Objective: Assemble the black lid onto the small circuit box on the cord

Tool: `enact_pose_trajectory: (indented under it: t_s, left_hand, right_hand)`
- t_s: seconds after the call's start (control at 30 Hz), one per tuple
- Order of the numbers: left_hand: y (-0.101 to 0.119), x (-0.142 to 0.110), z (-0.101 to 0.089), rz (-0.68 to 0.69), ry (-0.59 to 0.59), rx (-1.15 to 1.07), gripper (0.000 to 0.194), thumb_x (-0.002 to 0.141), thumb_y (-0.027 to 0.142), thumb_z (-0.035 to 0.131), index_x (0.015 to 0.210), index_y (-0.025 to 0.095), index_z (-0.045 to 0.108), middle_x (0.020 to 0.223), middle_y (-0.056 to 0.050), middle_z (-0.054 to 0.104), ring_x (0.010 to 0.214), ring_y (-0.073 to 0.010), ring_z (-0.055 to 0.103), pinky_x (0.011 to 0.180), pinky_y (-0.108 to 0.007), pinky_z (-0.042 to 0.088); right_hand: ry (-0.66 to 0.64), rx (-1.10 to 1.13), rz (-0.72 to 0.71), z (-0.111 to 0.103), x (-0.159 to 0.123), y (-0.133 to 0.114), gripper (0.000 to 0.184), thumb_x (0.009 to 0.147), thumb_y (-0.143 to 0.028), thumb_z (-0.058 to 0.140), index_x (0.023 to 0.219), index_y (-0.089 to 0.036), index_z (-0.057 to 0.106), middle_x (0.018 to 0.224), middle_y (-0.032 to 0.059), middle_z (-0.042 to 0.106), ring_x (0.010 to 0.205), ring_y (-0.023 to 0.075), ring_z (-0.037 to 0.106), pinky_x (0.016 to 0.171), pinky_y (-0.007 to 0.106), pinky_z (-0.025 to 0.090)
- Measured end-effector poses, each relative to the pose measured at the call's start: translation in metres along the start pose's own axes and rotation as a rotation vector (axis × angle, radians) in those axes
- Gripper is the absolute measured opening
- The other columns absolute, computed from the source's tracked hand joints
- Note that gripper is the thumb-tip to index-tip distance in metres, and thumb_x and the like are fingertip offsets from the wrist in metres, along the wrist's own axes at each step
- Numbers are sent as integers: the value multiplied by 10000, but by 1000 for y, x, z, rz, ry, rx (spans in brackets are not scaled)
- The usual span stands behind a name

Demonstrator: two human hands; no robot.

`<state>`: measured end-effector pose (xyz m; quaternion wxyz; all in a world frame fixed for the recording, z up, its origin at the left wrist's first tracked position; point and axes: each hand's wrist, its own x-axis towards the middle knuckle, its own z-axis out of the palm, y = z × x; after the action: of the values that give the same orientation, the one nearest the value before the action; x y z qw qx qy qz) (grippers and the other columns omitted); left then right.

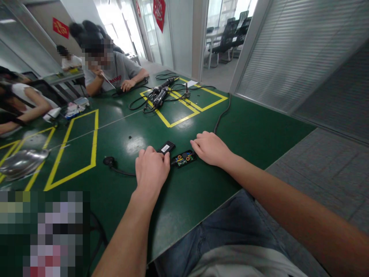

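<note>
On the dark green counter [259, 111], my left hand [152, 166] and right hand [212, 148] flank an opened black oblong housing [183, 158], open side up, long axis running left to right, right end slightly farther off. My fingers curl, the left's beside a white-labelled black plastic cover [167, 147]; I can't tell whether either set grasps. Handling the opened housing seems the step, calling next for a light edge grip.

And here's the ckt board [184, 159], uncovered, component side up, two orange-yellow ring coils on show, long axis approx 2-to-8 o'clock. Just off its 10 o'clock: blk casing half [167, 147], white label up, near end hidden. Out at 9 o'clock, well apart, blk mains plug [108, 161] w/ cord [123, 173] leaving twd 4 o'clock. Dk cable [222, 115] runs twd 1 o'clock, lower end hidden.
</note>
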<state>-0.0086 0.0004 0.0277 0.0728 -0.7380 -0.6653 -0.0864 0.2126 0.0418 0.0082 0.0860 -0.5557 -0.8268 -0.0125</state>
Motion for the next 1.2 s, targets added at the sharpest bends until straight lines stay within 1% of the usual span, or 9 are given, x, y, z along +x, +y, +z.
enact_pose_trajectory:
  t_s: [0.07, 0.17, 0.33, 0.4, 0.6, 0.8, 1.0, 1.13, 1.2]
  left_hand:
    - [3, 0, 1, 3, -49, 41, 497, 1094, 428, 523, 817, 221, 880, 931, -159, 705, 977, -357, 661, 797, -457, 587]
    - [5, 0, 2, -22, -68, 29, 533, 1113, 422, 480, 859, 197, 892, 958, -174, 736, 974, -357, 683, 808, -463, 594]
    - [3, 3, 0, -25, 0, -84, 577, 1125, 412, 443, 778, 228, 864, 870, -138, 711, 910, -313, 683, 797, -430, 592]
    - [2, 4, 0, -32, 7, -128, 583, 1128, 415, 438, 758, 240, 854, 852, -127, 693, 904, -304, 681, 795, -423, 591]
    - [4, 3, 3, -26, -84, -82, 535, 1112, 423, 488, 822, 209, 883, 936, -149, 710, 991, -336, 696, 865, -448, 601]
    - [2, 4, 5, 17, -72, -64, 558, 1122, 443, 478, 817, 218, 887, 922, -138, 722, 961, -318, 699, 849, -426, 604]
    - [4, 4, 4, -7, -93, -11, 540, 1116, 462, 505, 841, 197, 887, 950, -158, 739, 989, -345, 704, 830, -435, 599]
    - [3, 4, 6, -27, -79, -14, 526, 1103, 490, 537, 791, 210, 855, 920, -147, 719, 977, -333, 696, 811, -418, 591]
    - [3, 4, 7, -39, -57, -46, 496, 1084, 501, 584, 743, 221, 811, 918, -137, 704, 971, -331, 692, 810, -423, 590]
  right_hand:
    - [0, -14, 3, 1, 0, -1, 567, 1175, -327, 360, 933, -171, 848, 919, 133, 753, 909, 271, 612, 785, 408, 360]
    - [10, -24, 11, 1, -1, -1, 575, 1175, -334, 364, 914, -168, 849, 910, 136, 753, 906, 272, 613, 781, 409, 351]
    - [34, -13, 19, -1, -3, 1, 594, 1173, -331, 337, 888, -184, 837, 868, 126, 740, 884, 272, 604, 767, 412, 343]
    - [36, -8, 22, 0, -3, 1, 598, 1172, -320, 325, 892, -181, 836, 864, 126, 738, 877, 270, 604, 768, 413, 342]
    - [18, 6, 23, 1, -1, 1, 561, 1167, -342, 392, 855, -194, 834, 884, 120, 752, 889, 267, 620, 774, 407, 337]
    - [5, 7, 16, -1, -2, 0, 576, 1170, -339, 388, 839, -193, 837, 894, 119, 760, 896, 265, 620, 775, 412, 332]
    - [-6, 5, 11, -2, -1, 0, 567, 1164, -361, 404, 845, -197, 844, 890, 119, 755, 898, 268, 613, 760, 412, 315]
    - [-3, 7, 15, -1, -1, 2, 576, 1158, -394, 413, 823, -204, 841, 883, 121, 748, 900, 271, 602, 762, 413, 320]
    - [2, 10, 15, 0, 0, 2, 578, 1157, -401, 415, 802, -209, 829, 877, 117, 745, 893, 269, 598, 761, 409, 325]
